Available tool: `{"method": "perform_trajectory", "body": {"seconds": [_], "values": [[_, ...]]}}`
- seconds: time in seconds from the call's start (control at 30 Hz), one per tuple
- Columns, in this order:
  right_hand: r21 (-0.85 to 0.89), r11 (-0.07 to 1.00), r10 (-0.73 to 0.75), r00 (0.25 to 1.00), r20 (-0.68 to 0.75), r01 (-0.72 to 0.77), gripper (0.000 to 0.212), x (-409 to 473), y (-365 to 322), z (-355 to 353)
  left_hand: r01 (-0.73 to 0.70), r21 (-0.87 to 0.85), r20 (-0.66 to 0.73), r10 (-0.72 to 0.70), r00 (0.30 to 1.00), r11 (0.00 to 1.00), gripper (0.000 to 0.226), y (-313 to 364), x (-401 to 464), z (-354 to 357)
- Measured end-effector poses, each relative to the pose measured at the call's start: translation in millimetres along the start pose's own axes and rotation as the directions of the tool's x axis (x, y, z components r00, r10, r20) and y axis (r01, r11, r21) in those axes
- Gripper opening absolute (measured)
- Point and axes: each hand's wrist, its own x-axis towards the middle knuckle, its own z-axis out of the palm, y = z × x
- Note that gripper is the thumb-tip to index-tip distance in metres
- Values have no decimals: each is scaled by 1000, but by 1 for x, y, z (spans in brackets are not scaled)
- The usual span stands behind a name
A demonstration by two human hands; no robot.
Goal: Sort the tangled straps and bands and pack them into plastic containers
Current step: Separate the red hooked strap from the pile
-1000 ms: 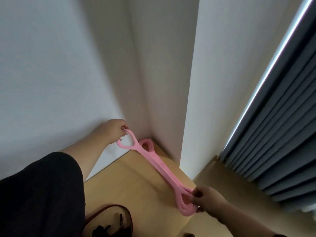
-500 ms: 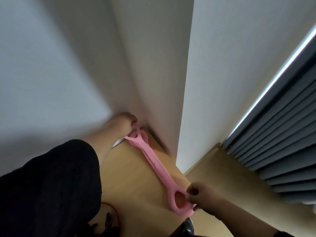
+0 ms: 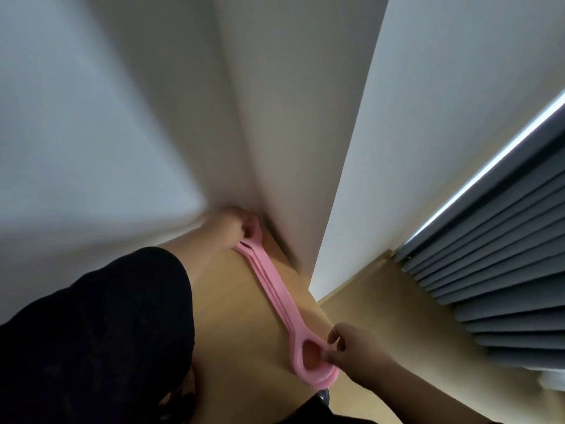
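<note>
- Setting: a room in a home, judging by its finishes.
- Plain white walls fill the upper left and centre of the frame and meet in an inside corner.
- A light wood surface runs along the bottom centre.
- Grey pleated curtains hang at the right edge, with a bright strip of daylight along their upper side.
</note>
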Motion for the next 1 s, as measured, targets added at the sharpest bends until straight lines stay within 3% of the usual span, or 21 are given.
{"method": "perform_trajectory", "body": {"seconds": [0.07,0.27,0.4,0.63,0.83,1.0], "values": [[-7,1000,-6,1000,10,6,22,1,0,-1,31,-57,15,-30,999,998,25,1,-10,-6],[-54,995,-82,996,-26,80,23,6,-6,-3,-2,-200,-116,-21,993,980,25,-11,-53,0],[-87,987,-142,987,-71,136,35,9,-19,-6,30,-233,-72,-48,996,972,36,-23,-93,8],[-272,920,-339,922,-189,283,35,8,-67,2,200,-277,-59,-225,973,940,39,-54,-182,23],[-302,824,-519,853,-61,480,34,12,-120,36,384,-334,-7,-409,912,861,37,-72,-281,37],[-284,782,-554,828,90,554,33,16,-159,82,521,-376,74,-536,841,766,21,-82,-373,55]]}}
